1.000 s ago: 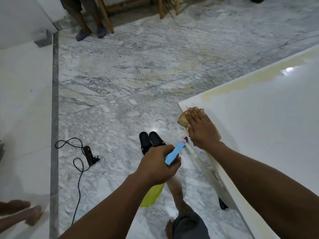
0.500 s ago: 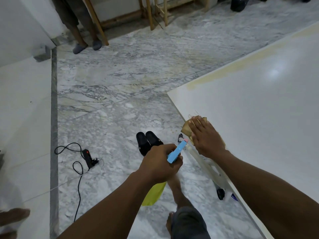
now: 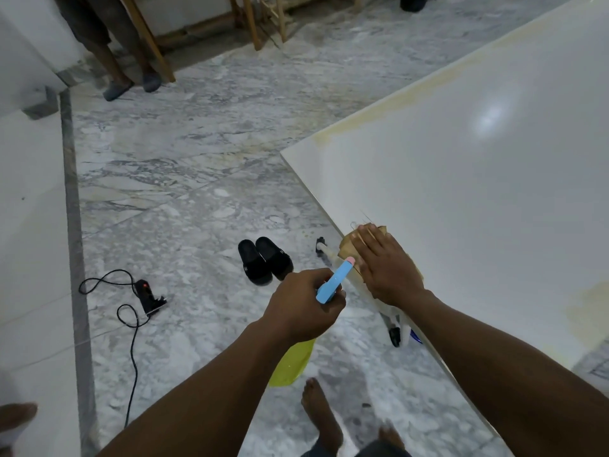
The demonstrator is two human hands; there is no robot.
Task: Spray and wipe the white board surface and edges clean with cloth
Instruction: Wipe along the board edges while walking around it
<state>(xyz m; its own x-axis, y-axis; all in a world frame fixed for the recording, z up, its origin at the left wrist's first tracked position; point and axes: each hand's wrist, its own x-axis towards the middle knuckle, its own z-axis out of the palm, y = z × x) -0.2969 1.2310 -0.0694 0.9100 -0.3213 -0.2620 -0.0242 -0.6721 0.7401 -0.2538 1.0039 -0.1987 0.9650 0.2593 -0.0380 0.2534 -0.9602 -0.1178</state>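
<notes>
The large white board (image 3: 478,179) lies flat on the right, with yellowish stains along its far edge. My right hand (image 3: 385,268) presses flat on a tan cloth (image 3: 347,247) at the board's near left edge, a little back from the corner. My left hand (image 3: 303,308) grips a spray bottle (image 3: 334,282) with a blue head and pink nozzle tip, its yellow-green body hanging below my wrist. The nozzle points toward the board edge right beside my right hand.
A pair of black slippers (image 3: 263,260) sits on the marble floor left of the board. A black power strip (image 3: 150,295) with its cord lies further left. Another person's legs (image 3: 122,70) stand by wooden frames at the top left. My bare feet (image 3: 321,413) are below.
My right hand and the cloth have slid along the board's left edge toward me, away from the corner. My left hand keeps the spray bottle next to it.
</notes>
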